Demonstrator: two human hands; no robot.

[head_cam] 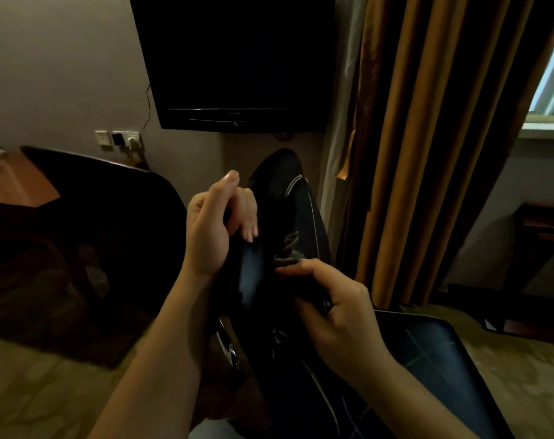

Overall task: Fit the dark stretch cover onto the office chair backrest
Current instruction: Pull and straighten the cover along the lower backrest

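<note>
Dark stretch cover [288, 217] gripped by left hand [212, 223], right hand [335, 299], dim room

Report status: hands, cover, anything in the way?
Left hand and right hand both gripping the dark stretch cover, bunched over the narrow backrest. How far it is fitted, cannot tell. Nothing in the way.

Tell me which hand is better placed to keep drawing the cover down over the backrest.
Probably the right hand. Its fingers pinch a gathered fold of the dark stretch cover at the backrest's edge. The left hand sits higher, fingers curled on the fabric near the top, better suited to steadying.
</note>
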